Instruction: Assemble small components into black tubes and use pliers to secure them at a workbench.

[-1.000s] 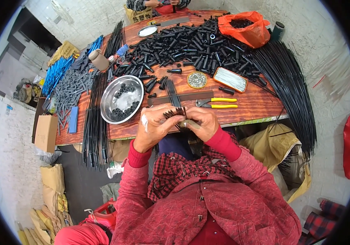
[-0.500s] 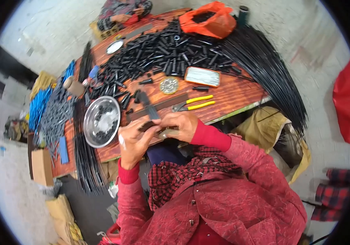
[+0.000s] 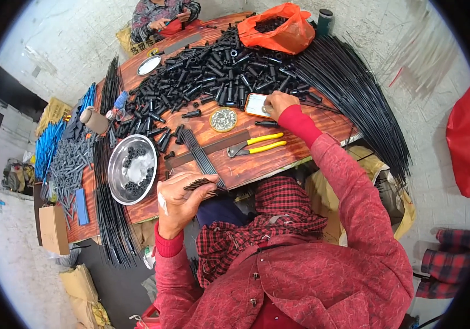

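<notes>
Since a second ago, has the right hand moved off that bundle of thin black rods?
Yes. The right hand has gone forward across the table, past the yellow-handled pliers, to the small flat tin; the left hand holds the rod bundle alone.

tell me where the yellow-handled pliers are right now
In the head view, the yellow-handled pliers lie on the wooden table, below the right hand.

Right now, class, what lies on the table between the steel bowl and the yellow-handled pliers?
In the head view, a fanned bundle of thin black rods lies between the steel bowl and the yellow-handled pliers, beside a dark flat strip.
</notes>
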A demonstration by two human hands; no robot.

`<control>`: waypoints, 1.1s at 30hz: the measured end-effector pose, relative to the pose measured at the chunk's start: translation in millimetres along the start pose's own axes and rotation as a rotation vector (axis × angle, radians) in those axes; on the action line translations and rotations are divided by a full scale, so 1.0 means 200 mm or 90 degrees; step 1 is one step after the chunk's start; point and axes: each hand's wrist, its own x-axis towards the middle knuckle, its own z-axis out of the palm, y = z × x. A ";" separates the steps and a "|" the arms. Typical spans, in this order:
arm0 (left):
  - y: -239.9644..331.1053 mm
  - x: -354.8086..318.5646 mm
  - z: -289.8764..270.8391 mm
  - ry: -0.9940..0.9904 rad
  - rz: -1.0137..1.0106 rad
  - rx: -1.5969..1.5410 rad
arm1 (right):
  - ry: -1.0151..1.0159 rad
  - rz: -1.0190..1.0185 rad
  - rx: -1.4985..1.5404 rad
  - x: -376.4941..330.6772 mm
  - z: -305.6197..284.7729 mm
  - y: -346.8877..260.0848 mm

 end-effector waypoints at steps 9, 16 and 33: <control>-0.02 0.00 -0.01 0.006 -0.033 -0.014 | -0.055 0.109 0.052 0.03 -0.04 0.02; -0.02 0.00 0.00 0.025 -0.060 -0.034 | 0.005 0.065 0.050 0.02 -0.01 0.09; -0.06 0.00 -0.02 0.012 -0.066 -0.037 | -0.081 -0.463 0.474 -0.31 -0.66 -0.59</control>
